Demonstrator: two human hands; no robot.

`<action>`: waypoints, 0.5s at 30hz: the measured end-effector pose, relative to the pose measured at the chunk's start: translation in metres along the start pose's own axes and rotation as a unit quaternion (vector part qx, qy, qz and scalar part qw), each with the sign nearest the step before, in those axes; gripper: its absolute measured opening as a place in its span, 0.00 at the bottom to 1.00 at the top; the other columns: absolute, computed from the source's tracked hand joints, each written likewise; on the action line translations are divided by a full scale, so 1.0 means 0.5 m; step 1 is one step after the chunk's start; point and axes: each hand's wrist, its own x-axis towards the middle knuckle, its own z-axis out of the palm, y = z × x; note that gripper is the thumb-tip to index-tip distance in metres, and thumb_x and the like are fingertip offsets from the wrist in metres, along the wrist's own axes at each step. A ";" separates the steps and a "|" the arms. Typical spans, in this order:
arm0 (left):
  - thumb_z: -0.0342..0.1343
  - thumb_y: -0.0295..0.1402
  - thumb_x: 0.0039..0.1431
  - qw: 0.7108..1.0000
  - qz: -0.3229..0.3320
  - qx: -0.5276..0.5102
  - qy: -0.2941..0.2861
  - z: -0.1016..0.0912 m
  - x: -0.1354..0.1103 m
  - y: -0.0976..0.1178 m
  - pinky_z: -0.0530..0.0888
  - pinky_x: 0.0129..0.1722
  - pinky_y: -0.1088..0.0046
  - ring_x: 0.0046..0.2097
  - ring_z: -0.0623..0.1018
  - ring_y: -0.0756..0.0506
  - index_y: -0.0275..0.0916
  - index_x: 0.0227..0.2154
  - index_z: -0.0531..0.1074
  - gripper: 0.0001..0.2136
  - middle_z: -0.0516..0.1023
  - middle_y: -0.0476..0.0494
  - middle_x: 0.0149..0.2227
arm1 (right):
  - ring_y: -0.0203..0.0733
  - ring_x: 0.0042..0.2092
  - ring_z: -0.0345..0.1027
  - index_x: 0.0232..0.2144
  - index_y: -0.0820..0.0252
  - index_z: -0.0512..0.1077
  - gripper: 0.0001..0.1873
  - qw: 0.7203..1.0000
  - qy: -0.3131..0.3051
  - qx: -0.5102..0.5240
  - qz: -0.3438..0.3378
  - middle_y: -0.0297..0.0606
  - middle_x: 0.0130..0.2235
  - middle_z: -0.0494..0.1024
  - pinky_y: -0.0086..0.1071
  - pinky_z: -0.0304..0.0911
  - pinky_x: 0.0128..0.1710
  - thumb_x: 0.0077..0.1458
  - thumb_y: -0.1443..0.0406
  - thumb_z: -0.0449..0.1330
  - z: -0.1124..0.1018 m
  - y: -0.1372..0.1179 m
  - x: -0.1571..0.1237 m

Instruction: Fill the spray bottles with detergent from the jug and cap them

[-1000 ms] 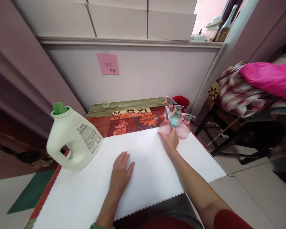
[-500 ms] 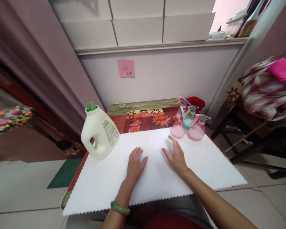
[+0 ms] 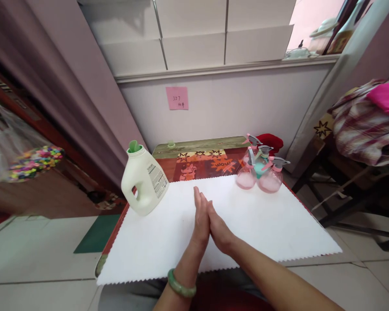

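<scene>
My left hand (image 3: pixel 201 220), with a green bangle (image 3: pixel 181 285) on its wrist, is pressed palm to palm against my right hand (image 3: pixel 219 229). Fingers on both hands are stretched out, and I see nothing held between them. Below them lies a white mat (image 3: pixel 149 250) with a scalloped edge. On its left side stands a cream detergent jug (image 3: pixel 142 181) with an uncapped green spout. To the right of my hands, several spray bottles are grouped, among them a pink one (image 3: pixel 270 180) and a teal one (image 3: pixel 259 167).
A small green cap (image 3: pixel 171 145) sits at the table's back edge. Behind the spray bottles is a red cloth item (image 3: pixel 272 142). A pink note (image 3: pixel 177 98) is stuck to the wall. Plaid cloth (image 3: pixel 359 125) is piled at the right, and a plastic bag of colourful pieces (image 3: pixel 35 162) hangs left.
My hands were apart over the mat; they have come together, palms touching. The view has shifted slightly. The jug and spray bottles stay in place on the mat.
</scene>
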 end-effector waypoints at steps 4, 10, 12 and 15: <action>0.30 0.47 0.74 0.994 -0.032 -0.094 -0.042 0.002 -0.066 0.065 0.54 0.73 0.59 0.75 0.44 0.44 0.47 0.75 0.41 0.30 0.39 0.47 0.77 | 0.44 0.77 0.37 0.74 0.49 0.50 0.48 0.999 0.034 0.022 0.022 0.33 0.76 0.46 0.48 0.34 0.76 0.62 0.32 0.36 -0.025 -0.012 0.051; 0.40 0.49 0.72 0.987 -0.060 -0.125 -0.081 -0.025 -0.080 0.101 0.61 0.69 0.59 0.72 0.61 0.40 0.38 0.69 0.60 0.29 0.61 0.35 0.71 | 0.51 0.66 0.64 0.63 0.56 0.68 0.36 0.969 0.184 -0.143 -0.086 0.47 0.65 0.71 0.48 0.56 0.68 0.65 0.41 0.48 -0.088 -0.004 0.102; 0.44 0.46 0.71 0.995 -0.061 -0.072 -0.041 -0.044 -0.054 0.083 0.69 0.63 0.57 0.61 0.75 0.39 0.36 0.61 0.69 0.24 0.77 0.33 0.58 | 0.49 0.53 0.75 0.63 0.59 0.66 0.32 0.952 0.194 -0.201 -0.125 0.46 0.50 0.82 0.44 0.67 0.56 0.65 0.48 0.52 -0.100 -0.007 0.099; 0.49 0.37 0.69 0.995 -0.065 0.072 -0.029 -0.065 -0.013 0.058 0.76 0.43 0.63 0.38 0.81 0.42 0.35 0.68 0.59 0.27 0.80 0.44 0.36 | 0.44 0.35 0.75 0.70 0.59 0.56 0.35 0.896 0.171 -0.372 -0.174 0.33 0.33 0.81 0.38 0.68 0.43 0.64 0.59 0.57 -0.104 -0.026 0.086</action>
